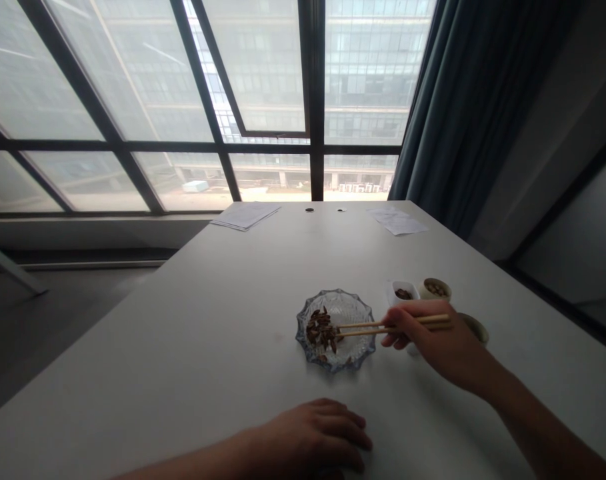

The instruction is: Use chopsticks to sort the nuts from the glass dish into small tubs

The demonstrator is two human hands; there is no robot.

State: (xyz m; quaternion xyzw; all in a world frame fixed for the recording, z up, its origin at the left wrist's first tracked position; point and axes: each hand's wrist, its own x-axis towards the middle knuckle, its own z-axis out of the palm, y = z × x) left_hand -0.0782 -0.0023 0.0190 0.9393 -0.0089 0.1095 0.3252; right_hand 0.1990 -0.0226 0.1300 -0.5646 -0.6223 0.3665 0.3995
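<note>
My right hand (pixel 433 337) is shut on a pair of wooden chopsticks (pixel 383 327), and their tips reach into a heap of small brown seeds or husks (pixel 321 330). The heap lies on the left side of a scalloped blue-edged glass dish (pixel 363 313). Just behind my right hand stand a small white square dish (pixel 401 291) of dark pieces and a small round cup (pixel 435 289) of tan nuts. A third small bowl (pixel 475 328) is partly hidden by my wrist. My left hand (pixel 315 437) rests open on the white table (pixel 183 333), near its front edge, touching nothing else.
Several loose paper sheets (pixel 245 215) lie at the far end of the table, with more paper (pixel 397 221) to the right. Two small dark holes sit near that end. Large windows and a dark curtain stand behind the table.
</note>
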